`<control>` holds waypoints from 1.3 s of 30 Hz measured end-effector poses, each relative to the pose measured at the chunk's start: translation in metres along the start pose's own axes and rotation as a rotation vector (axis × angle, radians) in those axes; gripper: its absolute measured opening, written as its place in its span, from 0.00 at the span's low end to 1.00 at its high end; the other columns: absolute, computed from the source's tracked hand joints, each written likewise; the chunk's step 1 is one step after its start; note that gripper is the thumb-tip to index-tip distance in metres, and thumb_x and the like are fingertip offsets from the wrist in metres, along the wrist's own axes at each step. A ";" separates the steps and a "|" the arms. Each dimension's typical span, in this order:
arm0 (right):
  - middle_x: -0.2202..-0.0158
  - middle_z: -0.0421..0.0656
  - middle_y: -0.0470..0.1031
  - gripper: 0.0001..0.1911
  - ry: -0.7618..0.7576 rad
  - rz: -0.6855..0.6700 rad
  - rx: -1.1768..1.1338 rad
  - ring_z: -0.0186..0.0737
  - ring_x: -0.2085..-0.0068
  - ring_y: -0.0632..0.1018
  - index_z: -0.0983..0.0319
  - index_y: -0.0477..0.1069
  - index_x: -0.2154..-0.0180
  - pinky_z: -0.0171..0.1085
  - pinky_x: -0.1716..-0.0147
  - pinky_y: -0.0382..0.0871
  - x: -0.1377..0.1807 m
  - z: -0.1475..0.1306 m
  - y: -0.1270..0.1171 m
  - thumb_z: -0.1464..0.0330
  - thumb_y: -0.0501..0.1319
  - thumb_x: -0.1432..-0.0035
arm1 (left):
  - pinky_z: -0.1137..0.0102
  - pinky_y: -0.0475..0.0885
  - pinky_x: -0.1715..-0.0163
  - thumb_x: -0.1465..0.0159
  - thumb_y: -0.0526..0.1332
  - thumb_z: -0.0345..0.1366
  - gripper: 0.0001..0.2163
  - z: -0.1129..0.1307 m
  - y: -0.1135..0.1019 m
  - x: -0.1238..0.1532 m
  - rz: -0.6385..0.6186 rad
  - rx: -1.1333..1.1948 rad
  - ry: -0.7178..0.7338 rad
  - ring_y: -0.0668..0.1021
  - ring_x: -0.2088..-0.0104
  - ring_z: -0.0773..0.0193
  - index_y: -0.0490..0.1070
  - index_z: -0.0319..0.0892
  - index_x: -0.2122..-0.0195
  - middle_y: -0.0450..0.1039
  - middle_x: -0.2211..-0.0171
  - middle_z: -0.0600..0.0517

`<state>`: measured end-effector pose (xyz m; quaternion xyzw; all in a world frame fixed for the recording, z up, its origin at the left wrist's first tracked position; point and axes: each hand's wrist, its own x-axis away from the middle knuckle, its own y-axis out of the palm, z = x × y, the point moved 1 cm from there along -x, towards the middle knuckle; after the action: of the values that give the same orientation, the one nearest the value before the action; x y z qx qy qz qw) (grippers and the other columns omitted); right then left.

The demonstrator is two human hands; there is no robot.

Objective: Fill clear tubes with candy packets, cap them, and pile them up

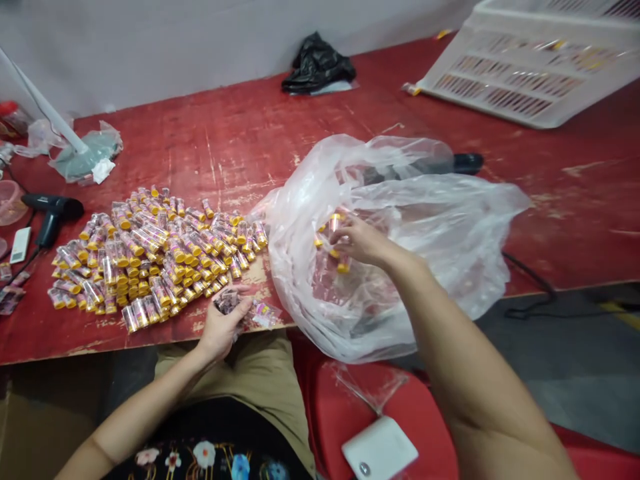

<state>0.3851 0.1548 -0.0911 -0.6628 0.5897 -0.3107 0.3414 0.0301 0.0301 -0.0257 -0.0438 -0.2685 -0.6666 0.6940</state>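
My left hand (225, 327), at the table's front edge, is closed round a bunch of crumpled printed plastic sleeves (229, 301). A few more loose sleeves (265, 313) lie to its right. Just beyond that hand spreads a large pile of small clear tubes with yellow caps (150, 247), many lying on their sides. My right hand (361, 240) is inside the mouth of a big translucent plastic bag (450, 220). Its fingers are curled at several yellow-capped tubes (335, 221) and seem to grip them; blur hides the exact contact.
A black hair dryer (53, 212) and a white remote (21, 245) lie at the left, near a lamp stand (85, 157). Black plastic (320, 63) sits at the back. A white basket (520, 73) stands far right. A white box-like device (380, 450) rests on a red stool (325, 427).
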 end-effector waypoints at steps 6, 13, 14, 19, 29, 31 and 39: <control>0.65 0.47 0.83 0.16 0.156 0.093 -0.457 0.40 0.65 0.80 0.63 0.83 0.65 0.39 0.63 0.74 0.058 0.006 -0.008 0.59 0.76 0.51 | 0.74 0.70 0.69 0.54 0.82 0.48 0.27 -0.016 0.029 -0.008 -0.171 0.039 -0.033 0.75 0.71 0.70 0.82 0.40 0.57 0.77 0.70 0.55; 0.58 0.44 0.81 0.22 0.204 0.262 -1.043 0.39 0.64 0.82 0.54 0.78 0.51 0.42 0.62 0.79 0.118 -0.067 0.043 0.49 0.70 0.41 | 0.72 0.69 0.67 0.44 0.77 0.53 0.22 -0.021 0.017 -0.010 -0.051 -0.087 0.215 0.74 0.71 0.69 0.82 0.41 0.58 0.77 0.70 0.54; 0.57 0.43 0.81 0.21 0.226 0.273 -1.179 0.40 0.62 0.82 0.52 0.78 0.50 0.43 0.59 0.80 0.126 -0.086 0.052 0.51 0.72 0.42 | 0.72 0.70 0.66 0.43 0.76 0.53 0.22 -0.021 0.012 -0.010 -0.037 -0.118 0.256 0.74 0.70 0.68 0.82 0.41 0.58 0.77 0.69 0.53; 0.60 0.40 0.75 0.35 0.371 0.226 -1.621 0.33 0.62 0.77 0.51 0.79 0.46 0.34 0.60 0.81 0.150 -0.171 0.086 0.52 0.80 0.56 | 0.68 0.74 0.60 0.39 0.72 0.54 0.20 -0.019 -0.018 -0.012 0.001 -0.257 0.431 0.80 0.64 0.62 0.82 0.43 0.55 0.82 0.62 0.48; 0.74 0.34 0.66 0.24 0.575 -0.004 -1.401 0.25 0.79 0.62 0.59 0.78 0.62 0.27 0.87 0.60 0.147 -0.225 0.124 0.54 0.80 0.56 | 0.65 0.76 0.56 0.36 0.72 0.50 0.21 -0.032 -0.050 -0.001 0.016 -0.197 0.504 0.81 0.62 0.62 0.79 0.43 0.47 0.80 0.62 0.48; 0.77 0.34 0.64 0.24 0.522 0.041 -1.315 0.26 0.79 0.63 0.60 0.73 0.69 0.28 0.85 0.62 0.140 -0.225 0.129 0.49 0.77 0.51 | 0.65 0.76 0.57 0.36 0.71 0.52 0.21 -0.031 -0.048 0.003 0.054 -0.166 0.482 0.80 0.64 0.62 0.79 0.43 0.49 0.80 0.62 0.49; 0.48 0.43 0.73 0.41 0.406 -0.588 -1.260 0.35 0.58 0.80 0.42 0.59 0.31 0.38 0.59 0.81 0.239 -0.251 0.122 0.62 0.73 0.41 | 0.67 0.72 0.61 0.40 0.71 0.59 0.22 -0.014 -0.054 0.008 0.196 -0.166 0.416 0.77 0.65 0.62 0.80 0.43 0.61 0.79 0.62 0.48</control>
<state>0.1378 -0.1129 -0.0450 -0.7940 0.5057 -0.1080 -0.3195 -0.0168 0.0118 -0.0499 0.0119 -0.0587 -0.6104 0.7898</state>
